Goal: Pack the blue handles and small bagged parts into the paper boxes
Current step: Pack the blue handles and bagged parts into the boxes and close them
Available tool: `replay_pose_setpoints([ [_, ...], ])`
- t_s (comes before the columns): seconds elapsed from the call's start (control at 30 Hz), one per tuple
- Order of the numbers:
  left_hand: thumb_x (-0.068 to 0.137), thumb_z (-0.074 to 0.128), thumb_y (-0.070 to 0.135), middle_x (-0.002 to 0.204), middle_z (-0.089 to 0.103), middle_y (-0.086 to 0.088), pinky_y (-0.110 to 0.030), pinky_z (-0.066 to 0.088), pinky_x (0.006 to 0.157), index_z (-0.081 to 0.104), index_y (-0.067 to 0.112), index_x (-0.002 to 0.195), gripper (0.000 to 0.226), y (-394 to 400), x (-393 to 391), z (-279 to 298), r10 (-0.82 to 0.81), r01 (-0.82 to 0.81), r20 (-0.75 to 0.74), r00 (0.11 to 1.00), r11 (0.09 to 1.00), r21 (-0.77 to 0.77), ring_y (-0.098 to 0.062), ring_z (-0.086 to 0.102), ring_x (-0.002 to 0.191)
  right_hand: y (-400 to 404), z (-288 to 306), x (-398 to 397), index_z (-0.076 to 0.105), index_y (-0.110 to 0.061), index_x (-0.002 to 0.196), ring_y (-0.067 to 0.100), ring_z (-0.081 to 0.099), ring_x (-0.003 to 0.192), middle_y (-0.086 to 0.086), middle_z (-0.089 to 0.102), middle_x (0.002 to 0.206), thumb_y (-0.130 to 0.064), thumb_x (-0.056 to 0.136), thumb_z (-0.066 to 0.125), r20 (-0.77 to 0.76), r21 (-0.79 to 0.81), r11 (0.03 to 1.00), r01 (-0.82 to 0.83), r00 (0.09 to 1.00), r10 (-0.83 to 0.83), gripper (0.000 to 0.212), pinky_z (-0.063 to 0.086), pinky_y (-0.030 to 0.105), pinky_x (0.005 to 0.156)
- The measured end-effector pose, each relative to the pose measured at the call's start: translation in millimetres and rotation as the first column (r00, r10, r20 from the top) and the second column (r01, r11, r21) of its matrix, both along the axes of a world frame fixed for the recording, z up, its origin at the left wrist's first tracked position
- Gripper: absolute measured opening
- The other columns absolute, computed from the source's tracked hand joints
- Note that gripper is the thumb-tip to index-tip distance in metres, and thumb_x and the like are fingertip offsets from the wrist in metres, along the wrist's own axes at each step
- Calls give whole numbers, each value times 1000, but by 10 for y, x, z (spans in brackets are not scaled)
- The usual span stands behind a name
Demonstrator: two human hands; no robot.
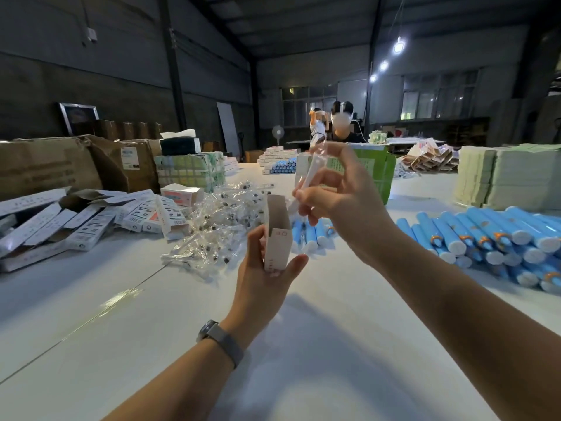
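My left hand [262, 278] grips a small paper box [277, 235] upright, its top flap open. Just above and to the right, my right hand [340, 196] pinches a white part in a clear bag [311, 174], tilted with its lower end near the box's open top. A heap of small bagged parts [218, 220] lies on the white table [151, 329] behind the box. Blue handles [491, 238] are piled at the right, and a few more blue handles [309, 235] lie behind my hands.
Filled and flat paper boxes [85, 220] are strewn at the left, before brown cartons [60, 165]. A green crate [373, 171] stands behind my right hand. Stacks of pale sheets [510, 177] sit at the far right. A person [343, 126] sits across the table.
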State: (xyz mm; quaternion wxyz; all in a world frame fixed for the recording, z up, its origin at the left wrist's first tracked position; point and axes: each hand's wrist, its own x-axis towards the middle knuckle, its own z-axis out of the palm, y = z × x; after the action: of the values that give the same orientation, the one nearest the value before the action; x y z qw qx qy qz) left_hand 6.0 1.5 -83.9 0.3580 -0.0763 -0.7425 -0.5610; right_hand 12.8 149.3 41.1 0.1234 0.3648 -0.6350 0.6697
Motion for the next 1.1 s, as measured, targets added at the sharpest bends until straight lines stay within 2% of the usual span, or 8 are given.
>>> replay_pose_setpoints([
  [0.2,59,71,65,90,60,31,-8,43,55,40,51,100,53,-8,3,-5,34,-34,23,999,999,-40,4,57,72,-29,-21,30,30,-21,142,24,68,64,13,67,76,4,86,66,-268,4,995,98,959,-94,71,53,25,52],
  [0.37,58,71,67,92,60,33,-17,45,48,41,54,100,53,-15,8,-13,18,-15,62,998,998,-61,-3,58,65,-26,-57,23,49,-15,128,7,65,67,2,70,84,-13,86,73,-510,119,899,422,803,-310,48,58,24,61],
  [0.47,59,71,65,90,59,34,-11,43,49,40,57,100,52,2,17,-6,15,-10,57,998,996,-88,-1,59,70,-38,-68,10,57,-17,128,-5,55,59,-1,69,87,-21,91,68,-591,184,843,505,742,-315,39,46,11,53],
  [0.53,62,72,62,93,59,34,-8,43,53,39,59,101,52,15,28,-2,14,-10,40,999,993,-116,3,59,78,-51,-96,2,60,-19,130,-7,49,61,-9,61,87,-23,94,63,-634,220,818,531,715,-294,36,39,8,59],
  [0.67,63,70,64,94,60,33,-11,43,53,37,59,101,50,-7,29,-8,5,-2,24,1000,991,-132,0,59,76,-40,-149,-30,53,-27,138,6,52,85,-16,50,105,-33,96,48,-607,345,804,484,769,-202,43,46,30,73],
  [0.77,62,71,65,90,62,27,-19,45,52,42,49,105,54,-9,22,-5,-13,15,25,1000,995,-102,-6,57,66,-34,-176,-65,49,-29,140,2,52,80,-15,51,105,-28,95,54,-576,343,838,425,800,-170,46,41,21,68],
  [0.97,67,71,62,94,63,25,-16,50,62,45,56,112,53,-2,53,13,-73,74,12,997,993,-92,-5,61,79,-16,-151,-70,59,-21,97,11,57,85,-10,56,98,-30,91,58,-504,244,918,313,850,-156,11,47,23,64],
  [1.1,77,68,53,104,66,18,-36,56,74,48,60,117,45,-9,64,12,-118,117,-1,993,985,-125,-11,62,89,-4,-194,-95,71,-1,85,16,56,86,3,58,96,-25,94,59,-487,260,929,263,866,-109,28,46,24,67],
])
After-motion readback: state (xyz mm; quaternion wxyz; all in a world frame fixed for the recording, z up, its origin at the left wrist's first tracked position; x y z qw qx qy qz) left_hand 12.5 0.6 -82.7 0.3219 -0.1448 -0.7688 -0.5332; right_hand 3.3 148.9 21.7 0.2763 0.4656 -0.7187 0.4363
